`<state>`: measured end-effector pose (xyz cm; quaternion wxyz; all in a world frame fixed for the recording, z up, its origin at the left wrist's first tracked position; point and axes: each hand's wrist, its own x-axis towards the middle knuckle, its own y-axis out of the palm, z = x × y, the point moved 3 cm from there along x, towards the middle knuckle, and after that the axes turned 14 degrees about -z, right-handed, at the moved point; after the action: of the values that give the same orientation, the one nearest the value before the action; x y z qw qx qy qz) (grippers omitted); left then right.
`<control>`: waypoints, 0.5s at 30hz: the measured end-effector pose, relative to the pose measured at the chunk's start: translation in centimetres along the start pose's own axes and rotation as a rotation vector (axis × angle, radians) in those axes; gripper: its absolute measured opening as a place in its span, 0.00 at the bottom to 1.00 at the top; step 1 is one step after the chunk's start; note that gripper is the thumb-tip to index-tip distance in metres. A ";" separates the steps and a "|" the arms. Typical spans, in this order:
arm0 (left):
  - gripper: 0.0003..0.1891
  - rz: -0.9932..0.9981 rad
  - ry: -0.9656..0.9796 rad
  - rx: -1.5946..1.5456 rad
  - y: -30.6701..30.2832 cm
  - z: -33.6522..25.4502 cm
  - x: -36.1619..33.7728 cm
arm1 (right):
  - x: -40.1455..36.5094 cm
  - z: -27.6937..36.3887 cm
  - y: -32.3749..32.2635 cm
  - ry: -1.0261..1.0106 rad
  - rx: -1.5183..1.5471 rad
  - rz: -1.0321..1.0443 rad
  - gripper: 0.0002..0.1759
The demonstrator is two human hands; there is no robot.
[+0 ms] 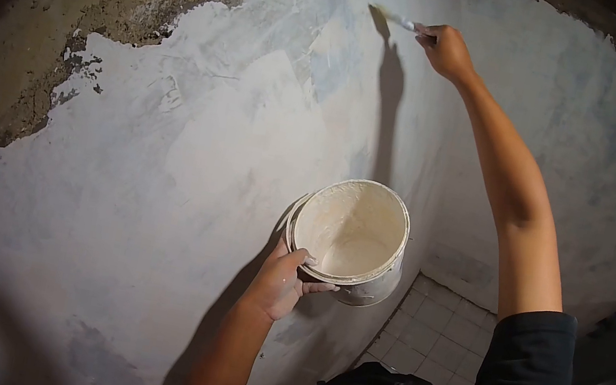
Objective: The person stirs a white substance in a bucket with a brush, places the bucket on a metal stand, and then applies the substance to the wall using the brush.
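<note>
My right hand (445, 52) is raised high and closed round the handle of a paintbrush (395, 18). The bristles point left, right at the whitish wall (236, 130), and a long shadow falls below them. Lower down, my left hand (285, 277) grips a paint bucket (382, 284) at its rim, thumb over the edge and fingers beneath. Pale paint coats the inside of the bucket, which tilts so that its mouth faces me. Its handle lies against the left side of the rim.
Bare, rough brown plaster (26, 60) borders the white area at the upper left. A second whitish wall (557, 137) meets it in a corner on the right. Below lies a tiled floor (436, 331), with a dark object (614, 350) at the right edge.
</note>
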<state>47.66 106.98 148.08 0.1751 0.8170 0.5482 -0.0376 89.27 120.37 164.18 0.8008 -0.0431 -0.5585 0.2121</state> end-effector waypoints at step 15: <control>0.33 0.017 0.028 0.021 0.0 0.0 0.2 | -13.7 -0.7 0.8 -0.203 -0.188 0.686 0.12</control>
<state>47.76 107.17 148.05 0.1592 0.8238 0.5432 -0.0305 85.75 115.86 151.66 0.6160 -0.2799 -0.6053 0.4193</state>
